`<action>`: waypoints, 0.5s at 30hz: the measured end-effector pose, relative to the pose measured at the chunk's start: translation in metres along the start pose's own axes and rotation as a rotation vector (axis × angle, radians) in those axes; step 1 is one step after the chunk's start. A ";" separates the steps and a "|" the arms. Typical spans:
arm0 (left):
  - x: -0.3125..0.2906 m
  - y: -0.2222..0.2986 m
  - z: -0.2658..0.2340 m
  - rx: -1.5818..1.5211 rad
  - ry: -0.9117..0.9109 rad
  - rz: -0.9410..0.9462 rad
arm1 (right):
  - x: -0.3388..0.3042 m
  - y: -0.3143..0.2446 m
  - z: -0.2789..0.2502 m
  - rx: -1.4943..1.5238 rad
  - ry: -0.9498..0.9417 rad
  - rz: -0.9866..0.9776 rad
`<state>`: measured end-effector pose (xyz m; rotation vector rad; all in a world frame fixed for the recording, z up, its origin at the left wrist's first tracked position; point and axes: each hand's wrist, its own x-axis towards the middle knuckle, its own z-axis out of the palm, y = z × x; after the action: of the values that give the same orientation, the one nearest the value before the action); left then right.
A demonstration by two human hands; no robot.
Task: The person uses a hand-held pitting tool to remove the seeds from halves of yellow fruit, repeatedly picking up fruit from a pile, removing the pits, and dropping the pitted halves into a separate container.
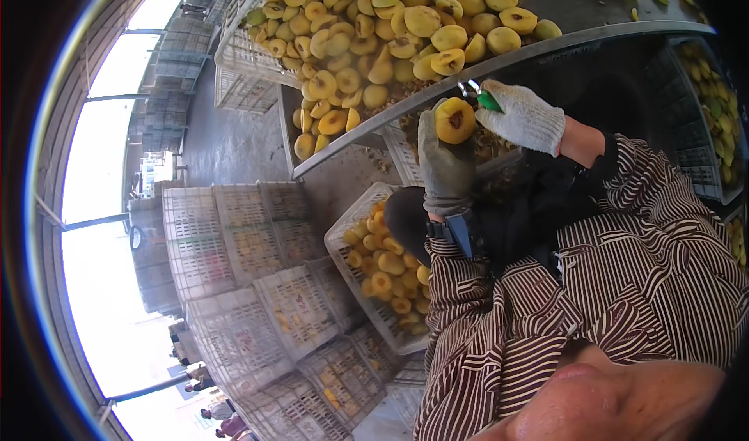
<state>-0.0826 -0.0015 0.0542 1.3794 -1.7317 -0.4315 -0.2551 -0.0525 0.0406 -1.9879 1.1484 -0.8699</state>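
Crates (234, 324) take up the most room here, whitish slatted ones piled high on the left. Next biggest is the dark worktable (577, 8) running across the top, with a metal lip along its near edge. There's a huge heap of yellow fruit halves (421, 24) sitting on it, plenty of them cut side up. Down by the person's knee there's a pale crate (342, 263) loaded with more yellow halves, tilted in this view. Then the hands, both in whitish work gloves: the left hand (449, 164) is cupped round one fruit half (455, 121), just below the table's lip, cut face showing with a dark brown middle. Right hand (527, 117) is closed around a small green-handled tool (489, 102), its metal tip near the fruit's upper edge; can't tell if they're touching.
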 end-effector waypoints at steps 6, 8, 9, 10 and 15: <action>-0.010 -0.002 0.006 -0.446 -0.134 -0.152 | 0.009 0.005 -0.002 0.357 -0.119 0.295; -0.014 -0.006 0.015 -0.257 -0.118 -0.115 | 0.005 0.000 -0.004 0.644 -0.207 0.612; -0.017 -0.010 0.018 -0.179 -0.105 -0.061 | 0.002 -0.004 -0.005 0.770 -0.188 0.658; -0.020 -0.016 0.023 -0.099 -0.093 -0.006 | 0.000 -0.007 -0.006 0.804 -0.182 0.676; -0.033 -0.046 0.043 0.238 0.152 0.177 | -0.007 -0.013 -0.005 0.499 -0.381 0.612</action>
<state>-0.0871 0.0037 -0.0161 1.3701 -1.8025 -0.0218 -0.2561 -0.0423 0.0518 -1.2178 1.0862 -0.3790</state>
